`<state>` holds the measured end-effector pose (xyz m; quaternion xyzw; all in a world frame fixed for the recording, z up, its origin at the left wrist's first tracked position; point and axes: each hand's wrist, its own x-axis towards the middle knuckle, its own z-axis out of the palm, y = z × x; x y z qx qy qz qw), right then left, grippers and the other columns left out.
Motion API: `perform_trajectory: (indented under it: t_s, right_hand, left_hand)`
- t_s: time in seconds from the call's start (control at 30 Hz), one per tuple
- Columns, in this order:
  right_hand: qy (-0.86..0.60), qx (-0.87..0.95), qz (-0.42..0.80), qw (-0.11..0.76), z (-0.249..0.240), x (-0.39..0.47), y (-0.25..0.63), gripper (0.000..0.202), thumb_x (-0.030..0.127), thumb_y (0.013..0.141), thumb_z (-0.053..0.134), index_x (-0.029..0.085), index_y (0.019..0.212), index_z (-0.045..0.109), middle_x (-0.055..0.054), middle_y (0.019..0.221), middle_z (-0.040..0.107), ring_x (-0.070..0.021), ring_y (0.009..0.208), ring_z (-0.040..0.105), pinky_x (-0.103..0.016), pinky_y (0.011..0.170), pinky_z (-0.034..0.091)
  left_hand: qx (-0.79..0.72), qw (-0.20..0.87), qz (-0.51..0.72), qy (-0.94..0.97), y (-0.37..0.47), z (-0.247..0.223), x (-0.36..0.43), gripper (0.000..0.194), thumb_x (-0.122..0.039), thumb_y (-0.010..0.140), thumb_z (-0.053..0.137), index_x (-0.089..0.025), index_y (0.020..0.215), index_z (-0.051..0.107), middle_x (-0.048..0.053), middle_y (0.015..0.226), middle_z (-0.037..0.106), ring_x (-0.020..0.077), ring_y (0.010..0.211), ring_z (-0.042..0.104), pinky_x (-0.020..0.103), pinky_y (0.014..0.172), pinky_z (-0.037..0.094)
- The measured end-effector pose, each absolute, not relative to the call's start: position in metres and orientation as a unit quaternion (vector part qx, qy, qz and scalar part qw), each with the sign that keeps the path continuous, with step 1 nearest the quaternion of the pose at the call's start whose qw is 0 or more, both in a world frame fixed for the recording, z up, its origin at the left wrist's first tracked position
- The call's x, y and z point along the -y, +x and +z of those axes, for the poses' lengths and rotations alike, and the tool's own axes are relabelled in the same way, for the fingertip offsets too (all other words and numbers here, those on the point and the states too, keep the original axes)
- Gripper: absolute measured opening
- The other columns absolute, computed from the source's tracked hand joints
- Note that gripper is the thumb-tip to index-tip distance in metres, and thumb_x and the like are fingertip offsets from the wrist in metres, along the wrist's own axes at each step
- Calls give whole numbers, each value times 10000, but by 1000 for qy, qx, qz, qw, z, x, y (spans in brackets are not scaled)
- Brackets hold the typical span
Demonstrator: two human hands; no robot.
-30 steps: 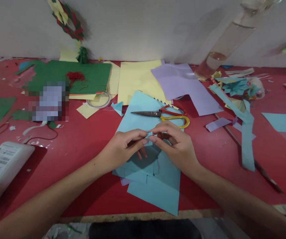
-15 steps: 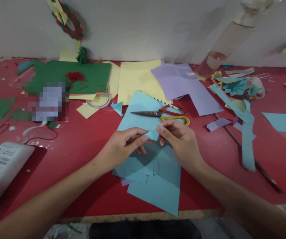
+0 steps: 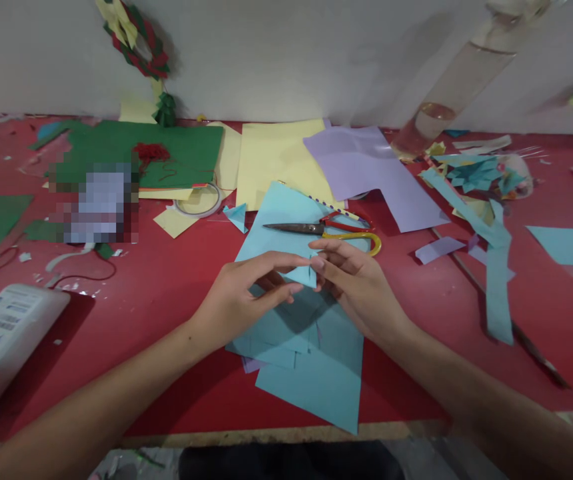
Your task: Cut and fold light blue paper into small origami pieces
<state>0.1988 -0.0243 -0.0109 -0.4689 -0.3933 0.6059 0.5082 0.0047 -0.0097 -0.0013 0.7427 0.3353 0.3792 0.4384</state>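
Observation:
Between my hands is a small folded piece of light blue paper [image 3: 302,275], held above the blue sheets. My left hand [image 3: 254,283] grips its left side between thumb and fingers. At its right edge, my right hand [image 3: 349,277] pinches it with thumb and forefinger. Part of the folded paper is hidden behind the fingers. Just beyond my hands, scissors [image 3: 311,229] with one red and one yellow handle lie on the blue paper sheets [image 3: 316,387]. A small folded blue triangle [image 3: 236,217] rests on the table to the left of the scissors.
Yellow [image 3: 281,160], purple [image 3: 366,160] and green sheets [image 3: 191,153] lie at the back. A tape roll [image 3: 199,201] is left of centre. A white power strip [image 3: 11,340] sits at left. Blue strips [image 3: 497,280] and a thin stick [image 3: 531,343] lie at right, a liquid-filled bottle [image 3: 434,120] behind.
The folded blue paper has turned in my fingers, and its right edge now stands more upright. My left forefinger has stretched along its top, while the right hand has shifted slightly.

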Motion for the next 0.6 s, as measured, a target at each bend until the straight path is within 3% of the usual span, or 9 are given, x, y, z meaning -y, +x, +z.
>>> perform_trajectory:
  t_s: [0.17, 0.3, 0.6]
  right_hand:
    - [-445, 410, 633, 483, -7, 27, 197, 166, 307, 785, 778, 221, 902, 697, 55, 673, 620, -65, 551, 599, -187, 546, 508]
    - [-436, 407, 644, 479, -5, 27, 196, 185, 322, 779, 783, 217, 889, 677, 55, 660, 616, -71, 534, 591, -193, 523, 520]
    - [-371, 428, 665, 487, -9, 30, 198, 218, 282, 780, 792, 216, 923, 642, 35, 756, 652, -102, 624, 676, -231, 592, 580]
  left_hand:
    - [-249, 311, 410, 821, 5, -5, 8, 104, -173, 860, 705, -189, 961, 721, 50, 917, 700, 123, 797, 679, 195, 685, 550]
    - [-258, 283, 440, 812, 5, -4, 7, 85, -194, 857, 711, -220, 927, 749, 46, 946, 639, 122, 831, 643, 218, 733, 548]
    - [-283, 569, 466, 615, 3, 0, 5, 104, -214, 818, 755, -273, 898, 785, 30, 926, 591, 116, 795, 617, 198, 607, 570]
